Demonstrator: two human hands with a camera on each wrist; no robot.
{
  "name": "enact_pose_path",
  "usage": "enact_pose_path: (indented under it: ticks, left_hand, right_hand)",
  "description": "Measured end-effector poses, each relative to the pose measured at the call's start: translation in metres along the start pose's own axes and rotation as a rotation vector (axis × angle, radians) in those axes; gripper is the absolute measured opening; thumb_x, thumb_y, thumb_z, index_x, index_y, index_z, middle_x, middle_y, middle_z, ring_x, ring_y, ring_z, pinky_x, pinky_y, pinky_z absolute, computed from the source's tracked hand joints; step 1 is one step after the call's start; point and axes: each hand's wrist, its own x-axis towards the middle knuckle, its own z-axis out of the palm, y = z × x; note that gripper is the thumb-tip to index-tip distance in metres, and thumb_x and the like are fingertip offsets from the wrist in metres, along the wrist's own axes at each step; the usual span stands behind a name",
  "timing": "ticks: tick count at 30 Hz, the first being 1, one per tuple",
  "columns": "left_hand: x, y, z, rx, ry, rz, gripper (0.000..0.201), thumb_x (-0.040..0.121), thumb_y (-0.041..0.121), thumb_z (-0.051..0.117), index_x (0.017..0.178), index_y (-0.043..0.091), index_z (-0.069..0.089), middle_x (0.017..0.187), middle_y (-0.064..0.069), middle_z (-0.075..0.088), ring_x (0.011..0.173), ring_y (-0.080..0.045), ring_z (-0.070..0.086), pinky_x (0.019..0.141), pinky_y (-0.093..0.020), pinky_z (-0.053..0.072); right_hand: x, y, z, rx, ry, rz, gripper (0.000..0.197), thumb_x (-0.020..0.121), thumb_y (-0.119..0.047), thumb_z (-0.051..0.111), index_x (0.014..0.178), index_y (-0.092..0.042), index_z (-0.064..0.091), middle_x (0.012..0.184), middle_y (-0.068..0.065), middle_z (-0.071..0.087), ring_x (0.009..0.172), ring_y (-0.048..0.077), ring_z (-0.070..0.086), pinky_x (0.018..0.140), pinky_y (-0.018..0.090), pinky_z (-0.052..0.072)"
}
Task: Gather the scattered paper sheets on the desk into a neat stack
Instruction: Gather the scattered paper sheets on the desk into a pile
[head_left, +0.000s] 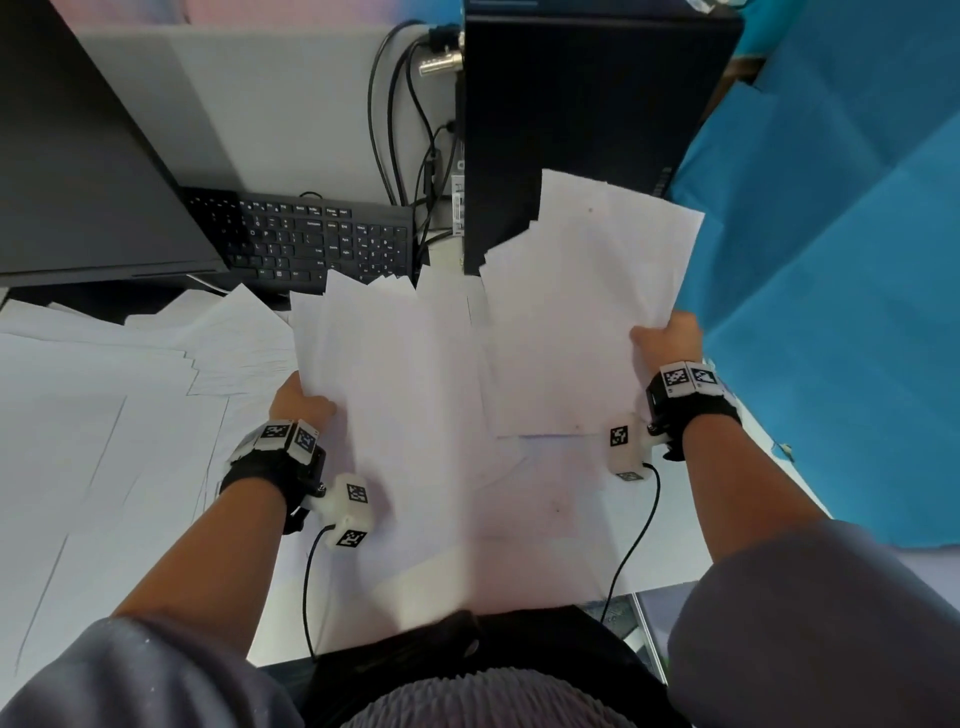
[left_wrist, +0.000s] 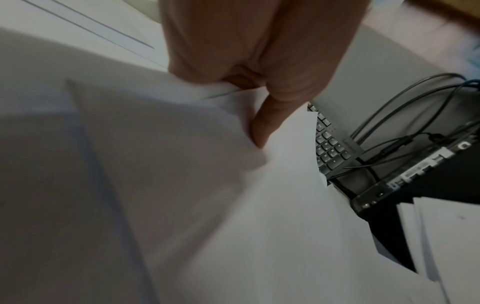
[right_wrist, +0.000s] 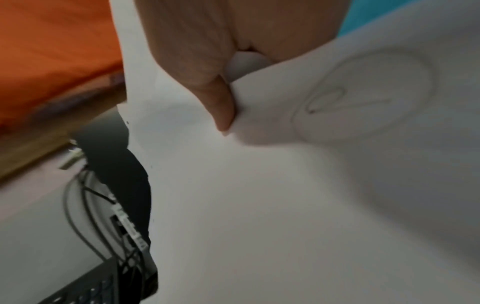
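Note:
A loose bundle of white paper sheets (head_left: 457, 374) is lifted above the desk between both hands. My left hand (head_left: 304, 402) grips its left edge, the thumb on top of the sheets (left_wrist: 262, 131) in the left wrist view. My right hand (head_left: 667, 340) grips the right edge of the sheets (right_wrist: 259, 185), thumb pressed on top, with a pencil scribble (right_wrist: 327, 100) near it. The sheets fan out unevenly at the far end. More scattered sheets (head_left: 130, 364) lie flat on the desk at the left. The fingers under the paper are hidden.
A black keyboard (head_left: 311, 239) lies behind the papers, a dark monitor (head_left: 78, 156) at the far left. A black computer case (head_left: 582, 114) stands at the back with cables (head_left: 405, 130) beside it. Blue cloth (head_left: 841, 260) covers the right side.

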Motion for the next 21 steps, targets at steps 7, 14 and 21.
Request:
enact_pose_path:
  ticks: [7,14,21]
  left_hand:
    - [-0.010,0.006,-0.007,-0.014,-0.002,0.010,0.046,0.082,-0.003,0.058,0.127,0.000,0.052,0.128,-0.023,0.057,0.119,-0.040,0.051,0.097,-0.044,0.043]
    - [-0.019,0.013,-0.007,-0.015,-0.033,0.010,0.045,0.084,-0.003,0.054,0.129,-0.002,0.050,0.130,-0.024,0.055,0.120,-0.041,0.050,0.096,-0.044,0.042]
    - [-0.024,0.007,-0.004,0.045,-0.156,-0.061,0.045,0.086,-0.005,0.053,0.130,-0.006,0.047,0.132,-0.025,0.052,0.122,-0.039,0.048,0.095,-0.039,0.040]
  right_hand:
    - [-0.006,-0.062,-0.039,0.051,0.138,-0.342,0.023,0.082,-0.003,0.053,0.100,0.005,0.066,0.090,0.015,0.065,0.078,0.027,0.056,0.063,0.027,0.041]
    - [-0.004,-0.131,-0.059,0.162,0.215,-0.551,0.027,0.082,-0.007,0.050,0.101,0.000,0.067,0.086,0.002,0.058,0.078,0.017,0.053,0.064,0.020,0.040]
    - [-0.010,-0.146,-0.041,0.316,-0.030,-0.388,0.029,0.082,0.004,0.049,0.108,0.009,0.059,0.078,0.002,0.053,0.074,0.015,0.053,0.048,0.009,0.039]
